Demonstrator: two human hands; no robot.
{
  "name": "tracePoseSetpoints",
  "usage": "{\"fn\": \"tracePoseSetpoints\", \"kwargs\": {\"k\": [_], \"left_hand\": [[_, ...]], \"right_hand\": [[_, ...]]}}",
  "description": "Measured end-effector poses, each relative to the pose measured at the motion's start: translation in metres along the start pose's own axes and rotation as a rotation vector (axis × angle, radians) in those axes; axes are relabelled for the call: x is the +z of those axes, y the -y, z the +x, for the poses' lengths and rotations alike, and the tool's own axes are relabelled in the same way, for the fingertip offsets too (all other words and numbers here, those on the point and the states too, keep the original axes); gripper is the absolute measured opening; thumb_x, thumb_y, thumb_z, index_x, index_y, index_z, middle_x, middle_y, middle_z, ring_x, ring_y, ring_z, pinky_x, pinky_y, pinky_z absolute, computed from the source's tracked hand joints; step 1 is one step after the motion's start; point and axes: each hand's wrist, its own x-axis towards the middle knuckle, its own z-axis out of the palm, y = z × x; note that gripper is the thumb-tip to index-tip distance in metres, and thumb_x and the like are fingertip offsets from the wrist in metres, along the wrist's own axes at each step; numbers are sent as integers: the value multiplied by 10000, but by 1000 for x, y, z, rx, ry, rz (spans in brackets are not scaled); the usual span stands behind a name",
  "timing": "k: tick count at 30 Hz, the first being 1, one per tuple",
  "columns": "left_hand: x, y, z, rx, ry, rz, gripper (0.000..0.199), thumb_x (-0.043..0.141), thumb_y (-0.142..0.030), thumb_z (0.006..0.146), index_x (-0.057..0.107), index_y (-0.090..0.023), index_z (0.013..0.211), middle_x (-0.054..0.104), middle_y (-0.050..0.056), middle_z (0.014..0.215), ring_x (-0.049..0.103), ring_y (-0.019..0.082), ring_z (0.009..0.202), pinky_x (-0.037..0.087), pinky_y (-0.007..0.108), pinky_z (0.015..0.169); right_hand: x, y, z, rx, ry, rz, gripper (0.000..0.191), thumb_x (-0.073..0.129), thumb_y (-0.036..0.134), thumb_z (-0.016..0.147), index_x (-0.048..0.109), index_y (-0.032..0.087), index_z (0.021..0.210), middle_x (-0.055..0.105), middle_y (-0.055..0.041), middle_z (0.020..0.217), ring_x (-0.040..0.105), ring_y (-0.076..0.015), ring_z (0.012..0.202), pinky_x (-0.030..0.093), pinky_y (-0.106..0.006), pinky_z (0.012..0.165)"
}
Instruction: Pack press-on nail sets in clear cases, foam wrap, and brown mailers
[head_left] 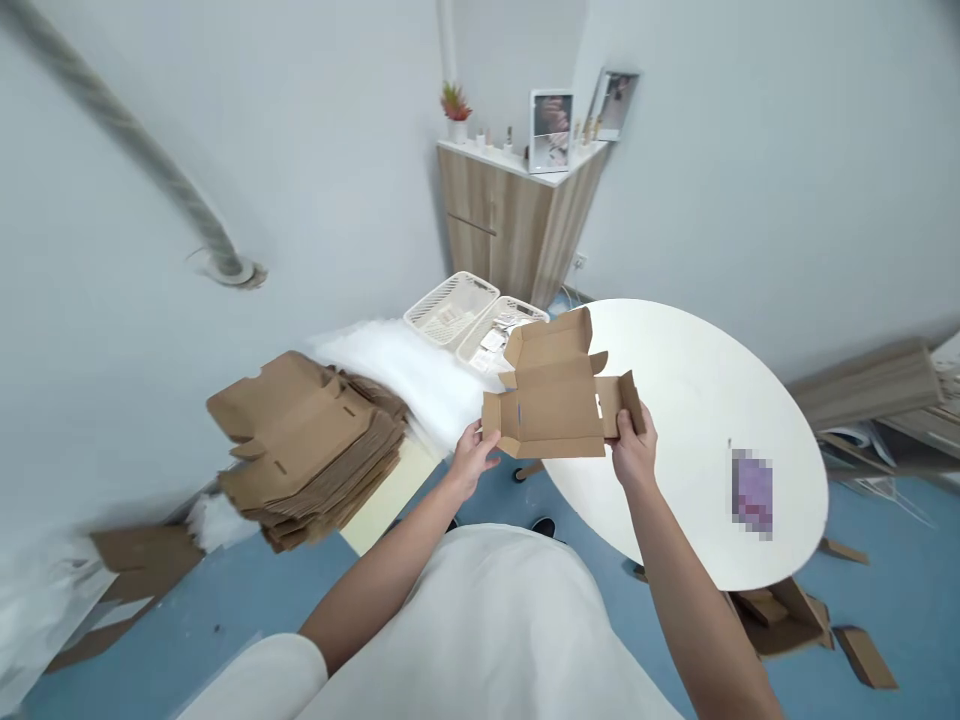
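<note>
A partly folded cardboard box blank (559, 405) is held up between my two hands, at the near left edge of the white round table. My left hand (472, 458) grips its left side flap, with the thumb on top. On the other side my right hand (634, 447) is closed on the right flap, which is bent upward. The front edge and several tabs stand slightly raised, and the lid part lies open away from me. To the left is a tall stack of flat cardboard box blanks (322, 450).
White foam sheeting (405, 370) and two white plastic baskets (453, 308) lie beyond the stack. A pixelated purple item (752, 492) is on the round table (690, 400). A wooden cabinet (499, 215) fills the corner. An open carton (784, 620) stands on the floor at right.
</note>
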Motion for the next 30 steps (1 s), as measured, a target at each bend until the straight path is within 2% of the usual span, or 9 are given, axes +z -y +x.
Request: {"fn": "tracePoseSetpoints", "kwargs": {"k": [2,6,11,14,17,22,25,28,30], "left_hand": [[33,10,7,-10,29,47,480,637,-279,693,468,-210,1137,556,102,1112,603,152,824,487,277,692],[88,39,24,31,29,193,505,641,-116,627,494,-172,1107,560,111,1088,598,106,698,484,238,610],[128,77,44,72,15,374,460,573,-17,613,535,-134,1056,571,118,1046,588,97,700,473,209,600],[137,91,56,79,-13,464,455,548,15,607,545,-131,1038,575,111,1044,590,97,743,475,215,676],[142,99,66,53,-16,530,463,542,21,614,532,-135,1050,578,105,1041,592,101,770,474,233,731],[144,107,86,-5,-66,589,453,564,-11,636,505,-140,1067,553,110,1084,592,130,860,463,251,781],[142,109,98,2,-67,655,451,577,-59,665,474,-138,1096,554,105,1054,583,136,880,442,272,827],[137,101,100,98,-31,791,528,601,-183,694,402,-144,1181,491,128,1143,532,177,999,402,331,890],[133,91,96,264,26,936,644,619,-292,690,331,-161,1250,396,147,1255,409,230,1159,334,383,957]], "right_hand": [[-34,-12,-1,15,-49,8,559,498,484,743,392,261,1244,459,-79,1207,535,-195,892,499,-267,544],[-92,-41,-6,90,-110,15,600,485,494,744,348,243,1272,460,-97,1215,527,-207,949,511,-294,610],[-145,-78,-16,149,-215,4,567,438,487,759,362,212,1249,464,-97,1238,491,-213,1057,488,-326,735],[-166,-97,-23,210,-269,-47,488,468,421,735,454,188,1164,522,-90,1184,502,-206,1052,444,-340,830],[-177,-110,-30,318,-269,-64,454,500,347,686,504,167,1102,579,-91,1101,555,-206,959,446,-337,817],[-185,-127,-35,458,-213,-116,431,493,306,652,534,165,1057,619,-80,1020,588,-202,869,463,-320,757],[-186,-136,-35,485,-190,-227,522,513,310,640,477,172,1142,583,-79,1067,584,-190,854,460,-324,765],[-187,-137,-33,466,-265,-424,686,556,367,628,359,189,1260,524,-92,1124,555,-207,904,448,-353,796],[-188,-131,-27,410,-309,-546,737,571,404,625,328,185,1286,487,-113,1166,504,-240,1007,413,-385,858]]}}
